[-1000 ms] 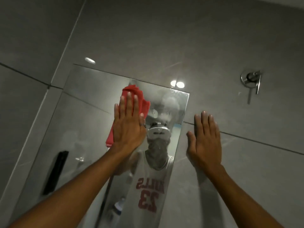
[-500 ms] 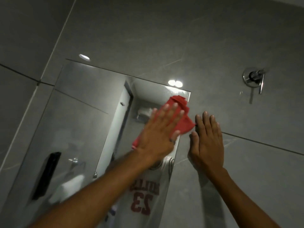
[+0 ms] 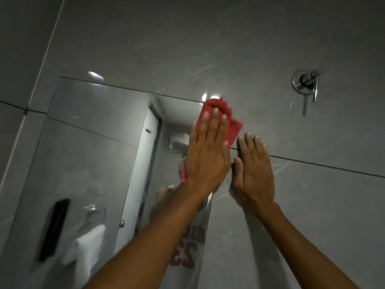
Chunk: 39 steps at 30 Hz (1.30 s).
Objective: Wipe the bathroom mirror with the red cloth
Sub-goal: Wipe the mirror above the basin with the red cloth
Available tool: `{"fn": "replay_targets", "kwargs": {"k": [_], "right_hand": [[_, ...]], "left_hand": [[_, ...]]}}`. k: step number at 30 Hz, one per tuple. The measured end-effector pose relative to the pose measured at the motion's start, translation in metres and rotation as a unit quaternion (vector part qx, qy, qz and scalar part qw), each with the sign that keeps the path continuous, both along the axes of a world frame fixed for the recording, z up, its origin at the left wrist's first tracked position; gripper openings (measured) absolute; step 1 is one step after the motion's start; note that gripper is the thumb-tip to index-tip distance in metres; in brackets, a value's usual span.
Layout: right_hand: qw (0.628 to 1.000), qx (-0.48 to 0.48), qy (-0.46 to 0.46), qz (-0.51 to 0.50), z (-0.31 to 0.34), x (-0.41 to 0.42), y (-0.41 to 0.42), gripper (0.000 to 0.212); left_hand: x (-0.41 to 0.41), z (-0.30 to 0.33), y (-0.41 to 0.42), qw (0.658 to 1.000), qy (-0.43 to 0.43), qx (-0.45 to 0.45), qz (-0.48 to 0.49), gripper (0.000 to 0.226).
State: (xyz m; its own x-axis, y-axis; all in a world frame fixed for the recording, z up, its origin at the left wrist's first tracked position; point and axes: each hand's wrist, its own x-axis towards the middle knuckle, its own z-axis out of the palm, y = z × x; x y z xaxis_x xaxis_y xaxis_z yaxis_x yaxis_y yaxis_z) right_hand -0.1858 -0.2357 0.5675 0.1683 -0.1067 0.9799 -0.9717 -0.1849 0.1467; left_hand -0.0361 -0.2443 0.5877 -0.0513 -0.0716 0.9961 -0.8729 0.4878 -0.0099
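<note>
Pressing flat, your left hand (image 3: 205,159) pins the red cloth (image 3: 220,122) against the mirror (image 3: 100,142) at its upper right corner, cloth overhanging onto the tile wall (image 3: 270,49). Right hand (image 3: 253,170) lies open on the tile, holding nothing. Cloth looks soft, light, bunch-prone: keep your palm spread over its middle. Glass is likely slick and fragile; moderate pressure.

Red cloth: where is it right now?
Head view, centre: the red cloth is pressed flat under the left hand at the mirror's top right corner, overlapping onto the wall tile, just above the right hand.
</note>
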Motion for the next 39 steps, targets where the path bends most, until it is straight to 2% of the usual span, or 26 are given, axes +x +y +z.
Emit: {"fn": "replay_targets", "kwargs": {"k": [4,6,9,15,18,21,26,28,32,37,39], "right_hand": [[1.0,0.008,-0.021,0.019,-0.004,0.005,0.002,0.064],[1.0,0.01,-0.02,0.019,-0.005,0.008,0.003,0.064],[0.999,0.008,-0.023,0.023,-0.003,0.006,0.005,0.064],[1.0,-0.004,-0.015,0.024,-0.003,0.008,0.005,0.065],[1.0,-0.018,-0.009,0.02,-0.002,0.004,0.005,0.065],[0.999,-0.017,-0.014,0.026,-0.004,0.001,0.004,0.062],[0.999,-0.003,-0.016,0.029,-0.01,0.005,0.005,0.062],[1.0,-0.002,-0.014,0.027,-0.011,0.005,0.007,0.063],[0.999,-0.002,-0.012,0.033,-0.009,0.006,0.008,0.064],[1.0,-0.007,-0.009,0.029,-0.007,0.006,0.008,0.064],[0.999,-0.012,-0.008,0.028,-0.007,0.003,0.008,0.064]], "left_hand": [[0.034,-0.114,-0.008,1.0,-0.003,0.01,0.027,0.068],[0.048,-0.131,-0.011,0.999,-0.018,0.012,0.039,0.066],[0.047,-0.088,-0.013,0.999,-0.022,0.001,0.04,0.068],[0.04,0.046,-0.015,0.999,0.012,-0.003,0.052,0.071],[0.03,0.058,-0.015,0.997,-0.005,-0.018,0.069,0.069],[0.025,0.009,-0.015,0.996,-0.055,-0.045,0.045,0.069],[0.044,-0.127,-0.014,0.985,-0.167,-0.016,0.041,0.068],[0.056,-0.138,-0.016,0.978,-0.204,-0.024,0.045,0.067],[0.077,-0.066,-0.016,0.96,-0.271,-0.038,0.066,0.07],[0.111,0.071,-0.013,0.946,-0.3,-0.069,0.107,0.068],[0.113,0.104,-0.01,0.944,-0.303,-0.056,0.118,0.069]]}}
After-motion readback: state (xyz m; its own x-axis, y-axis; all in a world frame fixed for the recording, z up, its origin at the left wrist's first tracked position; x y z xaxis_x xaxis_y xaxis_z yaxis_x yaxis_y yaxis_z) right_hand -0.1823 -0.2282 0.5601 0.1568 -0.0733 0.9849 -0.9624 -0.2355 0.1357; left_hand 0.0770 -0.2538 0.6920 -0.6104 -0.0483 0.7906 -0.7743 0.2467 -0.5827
